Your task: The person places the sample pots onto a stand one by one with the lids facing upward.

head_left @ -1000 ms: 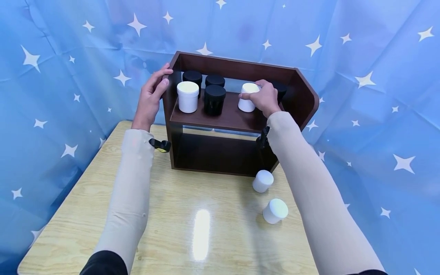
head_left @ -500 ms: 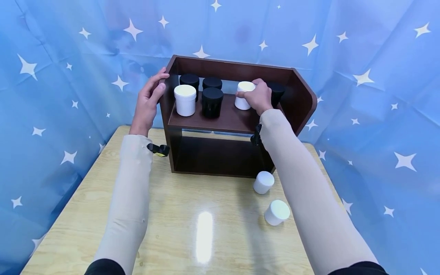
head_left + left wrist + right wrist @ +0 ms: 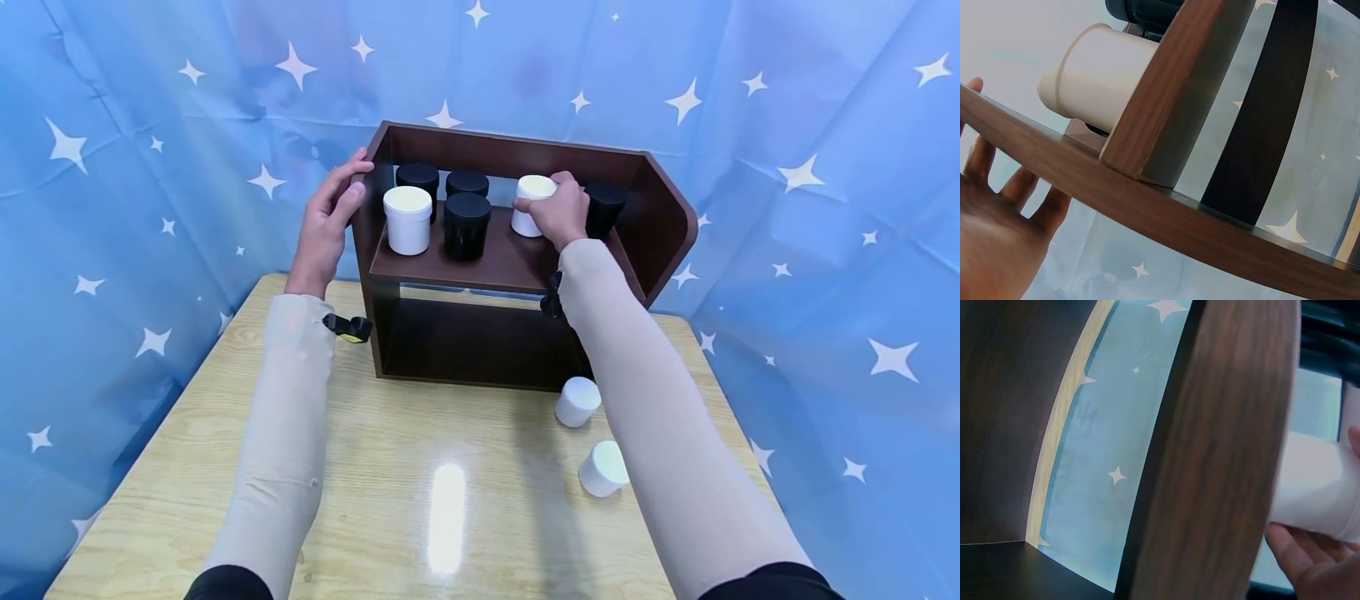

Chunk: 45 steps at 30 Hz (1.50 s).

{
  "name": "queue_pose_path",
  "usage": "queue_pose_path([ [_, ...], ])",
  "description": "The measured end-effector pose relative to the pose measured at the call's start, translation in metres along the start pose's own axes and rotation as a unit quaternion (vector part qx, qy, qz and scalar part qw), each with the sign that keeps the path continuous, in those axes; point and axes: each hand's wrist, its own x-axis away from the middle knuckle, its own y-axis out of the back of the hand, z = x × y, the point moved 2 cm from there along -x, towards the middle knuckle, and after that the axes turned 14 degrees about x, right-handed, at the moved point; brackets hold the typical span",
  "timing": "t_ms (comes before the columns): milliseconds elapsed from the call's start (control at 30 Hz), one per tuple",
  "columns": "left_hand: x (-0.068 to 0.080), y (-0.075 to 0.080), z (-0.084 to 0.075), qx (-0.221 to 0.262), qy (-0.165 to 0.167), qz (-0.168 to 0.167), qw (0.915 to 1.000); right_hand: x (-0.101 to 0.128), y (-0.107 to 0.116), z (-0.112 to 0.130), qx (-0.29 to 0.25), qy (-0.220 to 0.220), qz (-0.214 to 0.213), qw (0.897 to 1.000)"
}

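Shelf [image 3: 501,250] holds lidded jars [image 3: 467,229] (contents hidden), R fingers [image 3: 566,179] gripping rear wht jar [image 3: 527,222], L fingers [image 3: 352,170] spread alongside.

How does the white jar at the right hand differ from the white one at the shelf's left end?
The right hand grips the right-hand jar; neither hand touches the left-end jar. The left-end jar stands nearer the shelf's front edge than the right-hand jar. Both are white and lidded.
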Motion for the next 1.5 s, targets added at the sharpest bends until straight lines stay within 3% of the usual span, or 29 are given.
queue_pose_path([
  [200, 0.009, -0.011, -0.015, -0.004, 0.0, 0.003, 1.0, 0.002, 0.001, -0.002, 0.005, -0.001, -0.001, 1.0],
  [400, 0.011, -0.015, -0.018, 0.007, -0.004, 0.006, 1.0, 0.004, 0.004, -0.002, 0.017, 0.01, -0.007, 1.0],
  [900, -0.002, 0.003, 0.007, 0.014, -0.005, -0.001, 0.9999, 0.007, 0.025, 0.008, 0.02, 0.062, -0.076, 0.995],
  [1233, 0.005, -0.006, -0.006, 0.014, -0.005, 0.003, 0.9999, 0.024, 0.051, 0.011, -0.023, 0.145, -0.062, 0.987],
  [1500, -0.003, 0.002, 0.006, 0.022, -0.01, -0.001, 0.9997, 0.053, 0.075, 0.009, -0.065, 0.221, -0.044, 0.972],
])
